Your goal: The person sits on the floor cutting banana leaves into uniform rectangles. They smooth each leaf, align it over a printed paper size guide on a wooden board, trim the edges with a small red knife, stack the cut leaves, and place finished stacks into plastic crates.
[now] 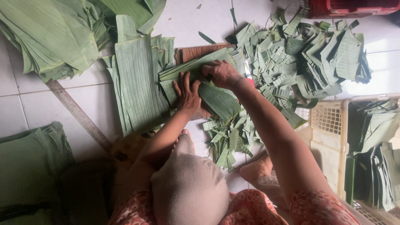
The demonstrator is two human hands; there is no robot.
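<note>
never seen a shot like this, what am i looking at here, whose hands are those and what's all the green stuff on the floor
This is a single picture from a camera worn on a person's head, looking down at their own two bare hands; there is no machine. The person sits on a tiled floor, knees and feet showing at the bottom.

The left hand lies flat on a folded stack of banana leaves that rests on a wooden board. The right hand presses the same stack at its far edge; whether it also grips a tool is hard to tell.

Around them: a pile of long leaf strips, uncut leaves, a heap of cut scraps, a metal ruler, a cream plastic basket holding trimmed leaves, and a red crate.
</note>
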